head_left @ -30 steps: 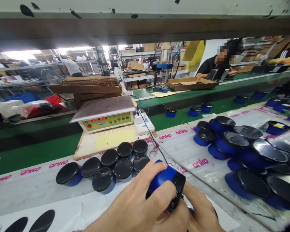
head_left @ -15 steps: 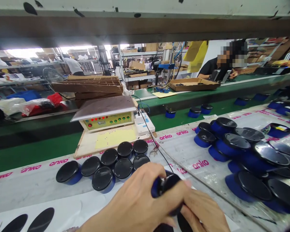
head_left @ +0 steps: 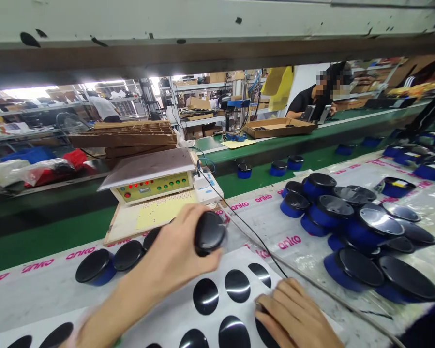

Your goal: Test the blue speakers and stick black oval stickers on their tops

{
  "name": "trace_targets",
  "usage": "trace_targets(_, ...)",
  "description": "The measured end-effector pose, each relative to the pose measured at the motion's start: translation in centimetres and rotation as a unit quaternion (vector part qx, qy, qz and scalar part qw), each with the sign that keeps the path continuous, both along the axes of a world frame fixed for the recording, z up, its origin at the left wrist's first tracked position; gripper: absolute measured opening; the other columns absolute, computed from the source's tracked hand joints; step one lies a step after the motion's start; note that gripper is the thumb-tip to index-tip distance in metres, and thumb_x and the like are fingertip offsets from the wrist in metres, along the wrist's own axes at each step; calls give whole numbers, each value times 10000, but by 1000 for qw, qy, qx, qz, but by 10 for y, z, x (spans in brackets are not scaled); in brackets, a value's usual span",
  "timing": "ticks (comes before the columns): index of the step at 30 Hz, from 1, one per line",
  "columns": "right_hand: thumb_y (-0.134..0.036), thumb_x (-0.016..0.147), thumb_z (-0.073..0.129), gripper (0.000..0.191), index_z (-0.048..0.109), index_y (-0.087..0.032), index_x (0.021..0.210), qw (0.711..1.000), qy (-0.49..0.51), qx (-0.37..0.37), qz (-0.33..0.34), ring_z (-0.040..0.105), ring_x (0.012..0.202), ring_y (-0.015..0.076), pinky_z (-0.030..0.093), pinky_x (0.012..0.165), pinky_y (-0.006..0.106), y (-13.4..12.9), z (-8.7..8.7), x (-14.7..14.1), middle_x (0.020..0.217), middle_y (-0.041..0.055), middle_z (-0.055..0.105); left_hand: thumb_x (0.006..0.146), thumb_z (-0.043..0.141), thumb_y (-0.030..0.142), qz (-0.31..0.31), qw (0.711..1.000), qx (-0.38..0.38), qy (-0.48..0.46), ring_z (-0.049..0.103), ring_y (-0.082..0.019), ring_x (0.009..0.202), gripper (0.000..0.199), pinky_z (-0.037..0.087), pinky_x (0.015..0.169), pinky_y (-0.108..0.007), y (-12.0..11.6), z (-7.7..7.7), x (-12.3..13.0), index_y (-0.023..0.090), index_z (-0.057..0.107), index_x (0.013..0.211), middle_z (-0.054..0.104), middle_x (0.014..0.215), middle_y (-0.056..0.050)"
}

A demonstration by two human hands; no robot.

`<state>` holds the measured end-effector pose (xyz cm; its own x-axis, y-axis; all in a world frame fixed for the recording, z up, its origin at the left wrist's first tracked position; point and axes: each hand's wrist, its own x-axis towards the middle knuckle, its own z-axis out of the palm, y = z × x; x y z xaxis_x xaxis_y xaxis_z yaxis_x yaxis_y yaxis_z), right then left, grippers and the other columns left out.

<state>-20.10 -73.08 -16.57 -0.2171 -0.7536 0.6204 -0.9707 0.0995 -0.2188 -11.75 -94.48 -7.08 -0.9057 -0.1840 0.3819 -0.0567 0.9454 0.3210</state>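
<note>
In my left hand (head_left: 177, 244) is a round blue tub with a glossy black top (head_left: 210, 232), tilted with the black face toward me. The hand is closed around its side, above the row of similar tubs. My right hand (head_left: 297, 316) is down on a white sheet (head_left: 235, 261) of round black stickers (head_left: 205, 296). Its fingers are curled and pinched at the edge of one black sticker (head_left: 263, 333), which the hand partly covers. Black-topped tubs (head_left: 128, 255) stand left of my left hand, some hidden behind it.
Many blue tubs with black tops (head_left: 353, 266) are piled on the right. A cable (head_left: 329, 290) crosses the plastic-covered table. Behind stands a control box with lit buttons (head_left: 152, 186). Several tubs sit on the green conveyor (head_left: 232, 181); a person (head_left: 300, 104) works beyond.
My hands, together on a tub before, have parted. The left has carried the tub up and left toward the row; the right has moved down onto the sticker sheet. The view has shifted slightly.
</note>
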Motion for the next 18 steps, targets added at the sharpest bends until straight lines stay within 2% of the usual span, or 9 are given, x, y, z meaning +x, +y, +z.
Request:
trace_targets(2, -222, 948, 410, 224, 611, -196, 852, 999, 7, 30, -11, 583, 693, 171, 469, 753, 342, -5, -5, 4, 708, 12, 623, 714, 587, 266, -60, 997, 8, -58, 544, -224, 1045, 476, 456, 923, -336, 2, -13, -25, 201, 448, 1165, 529, 1160, -68)
trace_targets(4, -326, 924, 493, 204, 625, -201, 831, 997, -18, 78, -4, 574, 738, 183, 471, 746, 348, -6, -1, 5, 751, 16, 622, 674, 586, 236, -70, 993, -21, -97, 524, -249, 1045, 473, 430, 941, -359, 4, -30, -48, 161, 492, 1131, 548, 1119, -92)
trace_targets(7, -412, 875, 569, 228, 640, -196, 858, 988, -58, 143, 0, 567, 785, 198, 472, 746, 362, -8, 27, -11, 804, 31, 622, 633, 610, 244, -56, 988, -45, -133, 516, -301, 1013, 444, 421, 921, -415, 2, -49, -68, 109, 552, 1052, 572, 1049, -132)
trace_targets(9, -366, 933, 478, 255, 641, -170, 934, 983, -61, 158, -64, 572, 834, 208, 467, 772, 374, -23, 54, -39, 859, 64, 629, 624, 625, 266, -55, 986, -57, -150, 505, -318, 1012, 455, 405, 927, -440, 0, -51, -71, 109, 567, 1046, 577, 1043, -137)
trace_targets(11, -346, 967, 407, 301, 629, -144, 991, 962, -70, 192, -179, 580, 941, 207, 455, 854, 365, -52, 77, -78, 952, 91, 635, 620, 629, 278, -54, 983, -75, -159, 489, -329, 1034, 458, 364, 962, -461, -2, -49, -71, 108, 582, 1042, 582, 1046, -140)
trace_targets(13, -291, 962, 431, 290, 563, -110, 1146, 949, -71, 199, -234, 578, 1002, 217, 453, 885, 387, -92, 91, -119, 1088, 127, 604, 620, 628, 307, -43, 981, -93, -163, 478, -351, 1051, 455, 316, 994, -488, -1, -45, -71, 83, 605, 1015, 590, 1032, -164)
trace_targets(16, -305, 907, 550, 351, 510, -160, 1225, 928, -84, 222, -288, 584, 1002, 221, 504, 827, 429, -147, 94, -165, 1189, 98, 561, 618, 627, 374, -19, 980, -115, -164, 482, -375, 1056, 508, 281, 1009, -514, 0, -41, -73, 49, 624, 1008, 601, 1025, -206)
trace_targets(18, -340, 923, 524, 354, 519, -146, 1219, 921, -85, 239, -297, 591, 986, 185, 496, 849, 394, -168, 89, -181, 1219, 88, 531, 604, 635, 403, -10, 978, -124, -166, 485, -381, 1065, 553, 272, 1019, -523, -1, -42, -74, 42, 630, 1023, 602, 1044, -220)
